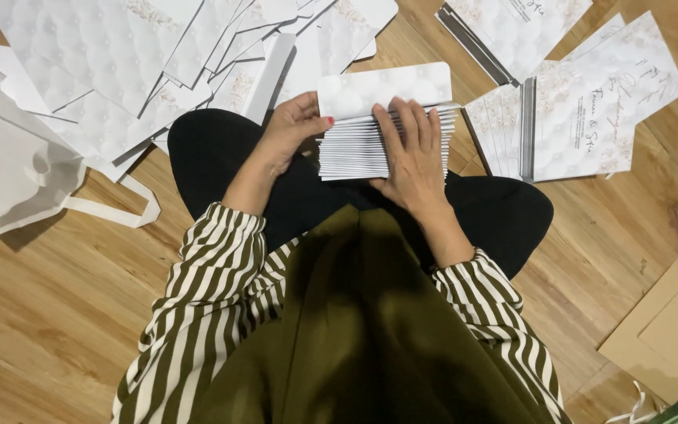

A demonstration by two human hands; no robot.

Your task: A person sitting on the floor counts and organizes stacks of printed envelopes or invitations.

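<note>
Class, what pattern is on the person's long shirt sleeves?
The shirt sleeves bear dark and white stripes, seen best in the head view.
</note>
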